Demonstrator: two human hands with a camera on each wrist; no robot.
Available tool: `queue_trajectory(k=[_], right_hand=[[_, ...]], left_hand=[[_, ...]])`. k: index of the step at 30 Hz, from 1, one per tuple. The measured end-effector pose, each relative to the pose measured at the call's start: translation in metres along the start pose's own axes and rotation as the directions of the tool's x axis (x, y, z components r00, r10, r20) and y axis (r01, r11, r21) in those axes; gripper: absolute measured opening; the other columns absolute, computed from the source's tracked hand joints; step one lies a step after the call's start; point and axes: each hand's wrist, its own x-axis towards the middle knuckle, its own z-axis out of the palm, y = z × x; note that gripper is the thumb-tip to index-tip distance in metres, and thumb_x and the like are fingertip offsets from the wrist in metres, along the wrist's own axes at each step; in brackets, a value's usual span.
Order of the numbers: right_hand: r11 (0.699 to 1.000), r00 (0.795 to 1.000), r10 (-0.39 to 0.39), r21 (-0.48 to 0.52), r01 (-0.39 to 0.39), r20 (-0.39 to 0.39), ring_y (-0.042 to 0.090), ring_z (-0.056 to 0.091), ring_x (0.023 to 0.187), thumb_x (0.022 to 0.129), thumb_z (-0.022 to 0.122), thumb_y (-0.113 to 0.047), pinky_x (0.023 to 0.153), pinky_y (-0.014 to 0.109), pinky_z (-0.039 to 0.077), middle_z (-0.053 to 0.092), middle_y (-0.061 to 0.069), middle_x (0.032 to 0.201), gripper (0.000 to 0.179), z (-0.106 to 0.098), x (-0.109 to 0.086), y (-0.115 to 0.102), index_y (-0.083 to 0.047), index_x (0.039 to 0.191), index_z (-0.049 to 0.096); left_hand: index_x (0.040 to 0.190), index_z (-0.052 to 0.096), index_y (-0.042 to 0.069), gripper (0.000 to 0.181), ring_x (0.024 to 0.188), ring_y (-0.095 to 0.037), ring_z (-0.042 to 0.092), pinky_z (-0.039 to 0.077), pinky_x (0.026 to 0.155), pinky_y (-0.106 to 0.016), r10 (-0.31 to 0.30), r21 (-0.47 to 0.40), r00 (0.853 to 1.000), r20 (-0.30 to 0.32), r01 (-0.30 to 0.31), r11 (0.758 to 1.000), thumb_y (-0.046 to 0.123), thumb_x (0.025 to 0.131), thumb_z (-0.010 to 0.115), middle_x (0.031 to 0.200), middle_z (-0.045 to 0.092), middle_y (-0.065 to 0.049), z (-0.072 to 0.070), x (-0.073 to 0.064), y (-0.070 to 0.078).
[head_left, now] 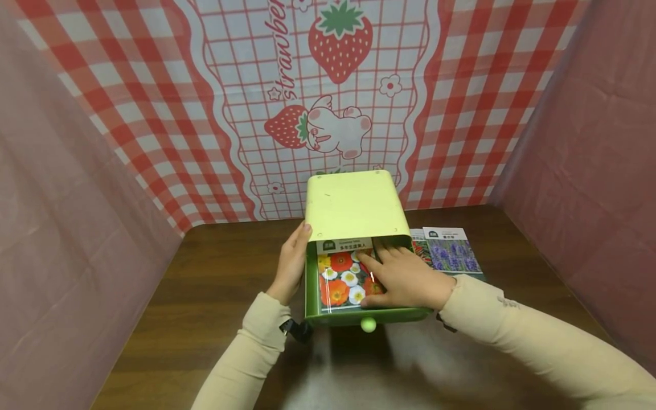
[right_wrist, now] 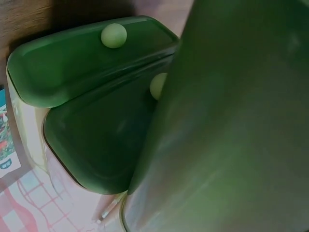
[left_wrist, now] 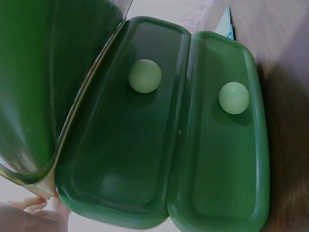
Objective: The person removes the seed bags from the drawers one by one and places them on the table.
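Observation:
A small pale yellow-green cabinet [head_left: 356, 205] stands on the table with its green top drawer [head_left: 369, 315] pulled out. Inside the drawer lies a flower seed packet [head_left: 338, 291] printed with orange and white poppies. My right hand [head_left: 407, 278] reaches into the drawer with fingers extended over the packet's right side; the fingertips pass under the cabinet top's front edge. Against the cabinet's left side rests my left hand [head_left: 292, 259], its thumb up near the top edge. In the left wrist view, two lower drawers [left_wrist: 111, 140] sit closed below the pulled-out one.
Right of the cabinet, a lavender seed packet [head_left: 451, 254] lies on the wooden table [head_left: 220, 273], overlapping another packet [head_left: 420, 248] with red flowers. A strawberry-print checked cloth [head_left: 338, 102] hangs behind, and pink cloth walls [head_left: 569, 142] close in both sides.

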Motion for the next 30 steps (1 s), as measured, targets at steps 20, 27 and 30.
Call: queue_trajectory(k=[20, 27, 30], right_hand=[[0.963, 0.998, -0.027, 0.268, 0.010, 0.062, 0.043, 0.027, 0.145, 0.080, 0.076, -0.053, 0.114, 0.060, 0.032, 0.026, 0.026, 0.158, 0.098, 0.0028, 0.0066, -0.0015, -0.006, 0.154, 0.031], [0.928, 0.999, 0.016, 0.372, -0.027, 0.033, 0.040, 0.046, 0.134, 0.082, 0.078, -0.042, 0.106, 0.054, 0.045, 0.036, 0.025, 0.152, 0.090, 0.0021, 0.0068, -0.0026, -0.007, 0.153, 0.033], [0.880, 0.995, 0.078, 0.465, -0.100, 0.067, 0.040, 0.047, 0.133, 0.087, 0.073, -0.040, 0.104, 0.054, 0.047, 0.033, 0.025, 0.155, 0.084, -0.0002, 0.0052, -0.0031, -0.009, 0.153, 0.033]], left_hand=[[0.151, 0.040, 0.020, 0.065, 0.140, -0.018, 0.040, 0.034, 0.117, -0.041, -0.027, -0.051, 1.000, 0.008, 0.028, 0.998, 0.055, 0.097, 0.050, 0.155, 0.042, 0.000, -0.0002, 0.0003, -0.0015], [0.151, 0.040, 0.018, 0.065, 0.144, -0.017, 0.034, 0.030, 0.120, -0.040, -0.014, -0.041, 1.000, 0.006, 0.014, 0.999, 0.054, 0.098, 0.050, 0.156, 0.040, 0.000, -0.0002, 0.0010, -0.0021], [0.151, 0.040, 0.017, 0.064, 0.146, -0.017, 0.032, 0.029, 0.121, -0.040, -0.005, -0.036, 1.000, 0.003, 0.006, 0.999, 0.053, 0.098, 0.050, 0.156, 0.039, 0.000, -0.0002, 0.0011, -0.0017]])
